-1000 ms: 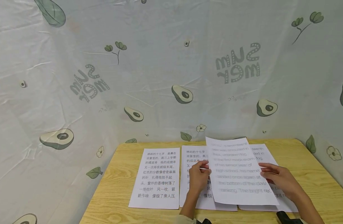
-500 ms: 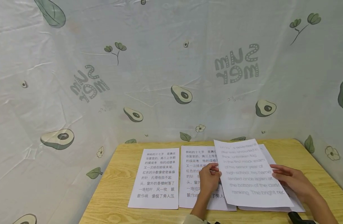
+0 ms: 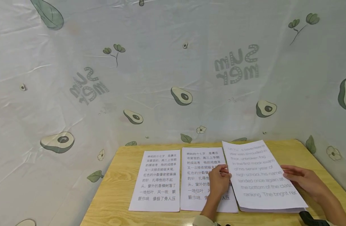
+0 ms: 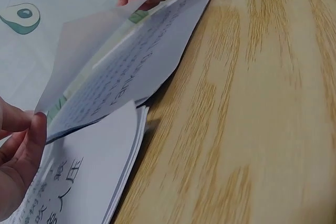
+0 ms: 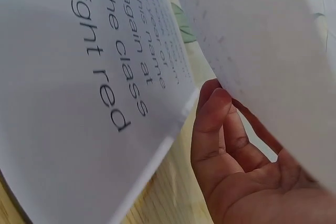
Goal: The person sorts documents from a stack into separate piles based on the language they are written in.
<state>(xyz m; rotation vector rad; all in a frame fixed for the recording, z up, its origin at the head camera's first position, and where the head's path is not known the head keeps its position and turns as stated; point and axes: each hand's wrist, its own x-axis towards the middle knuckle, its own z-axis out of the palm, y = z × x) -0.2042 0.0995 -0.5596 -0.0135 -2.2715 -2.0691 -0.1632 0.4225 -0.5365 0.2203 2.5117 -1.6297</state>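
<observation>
Both hands hold a white sheet of paper (image 3: 260, 175) printed in English by its side edges. My left hand (image 3: 219, 182) pinches its left edge between thumb and fingers, and my right hand (image 3: 305, 185) pinches the right edge. Beneath it lies another English-printed sheet (image 5: 52, 135), almost wholly covered in the head view. A gap shows between the two in both wrist views, so the held sheet (image 4: 79, 51) is raised above the lower one. My left forearm crosses the middle stack of paper (image 3: 194, 188), printed in Chinese.
A third Chinese-printed stack of paper (image 3: 156, 182) lies to the left. All the papers are on a yellow wood-grain table (image 3: 110, 194). Behind the table hangs a pale curtain (image 3: 150, 62) with avocado prints.
Both hands have moved right with the sheet. It has left the middle stack, which shows more fully, and now overlaps nearly all of the English-printed paper on the right.
</observation>
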